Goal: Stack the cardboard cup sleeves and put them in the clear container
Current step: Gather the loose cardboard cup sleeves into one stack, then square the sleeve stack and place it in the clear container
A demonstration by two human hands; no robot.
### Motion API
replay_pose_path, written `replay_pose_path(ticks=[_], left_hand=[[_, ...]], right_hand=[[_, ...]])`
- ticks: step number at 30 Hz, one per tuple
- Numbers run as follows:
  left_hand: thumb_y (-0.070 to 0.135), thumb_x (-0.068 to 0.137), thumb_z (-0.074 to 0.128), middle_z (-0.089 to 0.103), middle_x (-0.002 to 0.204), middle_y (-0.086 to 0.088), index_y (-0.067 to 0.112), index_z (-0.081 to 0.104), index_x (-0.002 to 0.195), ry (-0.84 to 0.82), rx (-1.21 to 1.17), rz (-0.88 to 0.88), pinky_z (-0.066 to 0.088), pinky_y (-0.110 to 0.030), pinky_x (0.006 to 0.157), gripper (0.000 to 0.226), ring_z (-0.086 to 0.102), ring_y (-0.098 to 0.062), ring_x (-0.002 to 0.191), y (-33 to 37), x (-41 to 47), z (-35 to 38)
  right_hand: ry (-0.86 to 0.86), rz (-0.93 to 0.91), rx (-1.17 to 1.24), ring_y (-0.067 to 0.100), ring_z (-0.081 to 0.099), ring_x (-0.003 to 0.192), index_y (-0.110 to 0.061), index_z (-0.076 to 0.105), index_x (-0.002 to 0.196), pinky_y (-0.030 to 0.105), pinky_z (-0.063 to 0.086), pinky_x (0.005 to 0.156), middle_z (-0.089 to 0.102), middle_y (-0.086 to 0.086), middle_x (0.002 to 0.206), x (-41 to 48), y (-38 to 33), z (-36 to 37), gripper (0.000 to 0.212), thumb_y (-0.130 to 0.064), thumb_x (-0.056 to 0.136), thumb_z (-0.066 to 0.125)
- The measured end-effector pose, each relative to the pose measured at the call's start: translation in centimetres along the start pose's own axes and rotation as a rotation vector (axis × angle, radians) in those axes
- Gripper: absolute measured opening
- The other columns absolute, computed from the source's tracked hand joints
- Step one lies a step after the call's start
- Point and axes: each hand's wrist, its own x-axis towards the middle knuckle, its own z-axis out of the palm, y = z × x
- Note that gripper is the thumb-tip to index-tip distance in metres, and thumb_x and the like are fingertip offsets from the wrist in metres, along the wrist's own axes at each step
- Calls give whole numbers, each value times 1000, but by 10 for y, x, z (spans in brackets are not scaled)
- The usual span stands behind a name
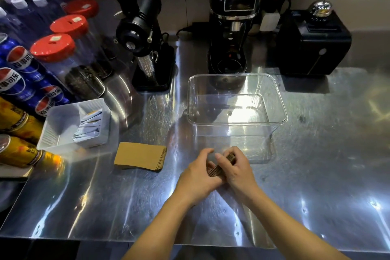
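Observation:
Both hands meet just in front of the clear container (pixel 236 120). My left hand (pixel 197 177) and my right hand (pixel 237 172) grip a stack of brown cardboard cup sleeves (pixel 220 165) on edge between them; only its ribbed edge shows. A second flat stack of cup sleeves (pixel 140 158) lies on the steel counter to the left of my hands. The clear rectangular container stands upright on the counter with nothing inside.
A white tray (pixel 63 131) with paper sachets sits at the left. Cans (pixel 19 76), red-lidded jars (pixel 52 47) and bottles line the left side. Two black grinders (pixel 145 44) (pixel 234 21) and a black box (pixel 312 44) stand behind the container.

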Motion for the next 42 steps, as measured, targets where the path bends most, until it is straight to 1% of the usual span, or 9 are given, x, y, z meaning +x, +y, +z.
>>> replay_pose_path(ticks=[2, 7, 12, 16, 20, 23, 29, 38, 42], left_hand=[[56, 56, 68, 60, 94, 17, 44, 40, 116, 47, -38, -5, 51, -31, 75, 67, 62, -8, 86, -6, 0, -3], [45, 75, 66, 60, 112, -5, 42, 45, 100, 149, -281, -55, 49, -34, 82, 33, 58, -21, 98, -25, -5, 14], [57, 69, 64, 60, 107, -6, 27, 54, 96, 156, -720, -92, 43, -45, 99, 42, 55, -24, 108, -26, -6, 30], [60, 81, 47, 66, 76, 7, 21, 60, 79, 400, -674, -109, 44, -20, 72, 41, 62, -8, 78, -23, 1, 38], [38, 83, 48, 65, 86, -5, 23, 63, 74, 445, -778, -69, 43, -39, 83, 22, 58, -19, 86, -15, 4, 40], [34, 85, 48, 63, 82, -4, 23, 62, 75, 471, -771, 28, 45, -36, 78, 21, 58, -19, 81, -14, 6, 37], [30, 94, 45, 56, 65, 12, 17, 55, 74, 468, -742, 13, 43, -15, 62, 26, 52, -2, 64, -16, 12, 41], [30, 93, 45, 52, 63, 7, 16, 51, 69, 468, -707, -38, 41, -11, 56, 29, 49, 0, 57, -18, 20, 38], [29, 93, 44, 50, 61, 6, 17, 47, 66, 473, -723, -98, 40, -10, 52, 30, 48, 1, 52, -12, 22, 32]], right_hand=[[110, 79, 117, 23, 46, 63, -27, 49, 62, 42, 40, 63, 47, 4, 63, 4, 6, -6, 33, -55, 63, 66], [266, 123, 197, 16, 49, 66, -33, 55, 59, 41, 39, 70, 52, -10, 59, 4, 15, -11, 25, -57, 64, 62], [287, 64, 154, 5, 47, 58, -29, 54, 61, 32, 38, 65, 52, -14, 55, -1, 21, -12, 24, -43, 79, 57], [220, 55, 171, 9, 48, 65, -24, 56, 65, 37, 39, 70, 52, -13, 59, -4, 24, -13, 25, -46, 77, 58], [226, 62, 251, 16, 51, 73, -25, 60, 69, 41, 38, 76, 57, -11, 64, -3, 21, -10, 23, -48, 72, 61], [226, 51, 269, 15, 49, 72, -24, 60, 70, 40, 37, 72, 55, -12, 63, -3, 18, -12, 21, -45, 75, 61], [261, 21, 137, -1, 51, 62, -17, 58, 76, 13, 43, 62, 55, -5, 69, -6, 14, -12, 19, -28, 90, 53], [227, 25, 96, 8, 51, 70, -18, 57, 77, 27, 43, 70, 55, -5, 72, -4, 11, -13, 16, -29, 88, 55], [12, 63, 132, 14, 55, 84, -23, 54, 89, 39, 51, 81, 56, 3, 86, -8, 12, -23, 21, -14, 78, 70]])
